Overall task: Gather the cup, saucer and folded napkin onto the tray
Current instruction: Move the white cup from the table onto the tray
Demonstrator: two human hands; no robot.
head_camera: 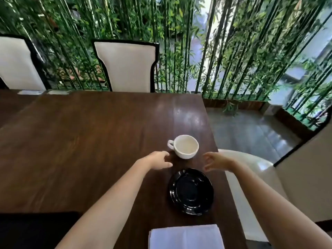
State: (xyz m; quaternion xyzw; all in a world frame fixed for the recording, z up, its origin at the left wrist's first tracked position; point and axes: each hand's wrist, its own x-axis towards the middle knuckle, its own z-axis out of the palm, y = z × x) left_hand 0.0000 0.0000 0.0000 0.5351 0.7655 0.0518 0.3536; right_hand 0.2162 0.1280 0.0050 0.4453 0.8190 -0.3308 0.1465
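Head view: dark wooden table (86, 141), both bare arms reaching forward over it. White cup (186, 146) stands upright near the table's right edge, handle pointing left, inside looks empty. Left hand (159, 160) is just left of and below the cup, fingers loosely curled with the thumb apart, holding nothing; it's close to the handle, but contact isn't clear. Right hand (215, 161) is just right of the cup, fingers spread and bent like a claw, holding nothing, a gap showing between it and the cup. Black glossy saucer (191, 191) lies flat on the table nearer the person than the cup, apart from it, below and between the two hands. Folded white napkin (186, 237) lies at the near edge, nearer than the saucer, cut off by the frame bottom. Dark flat shape at lower left (36, 229), can't tell if it's the tray. Two white chairs (125, 67) at the far side, bamboo stalks (224, 51) behind them.
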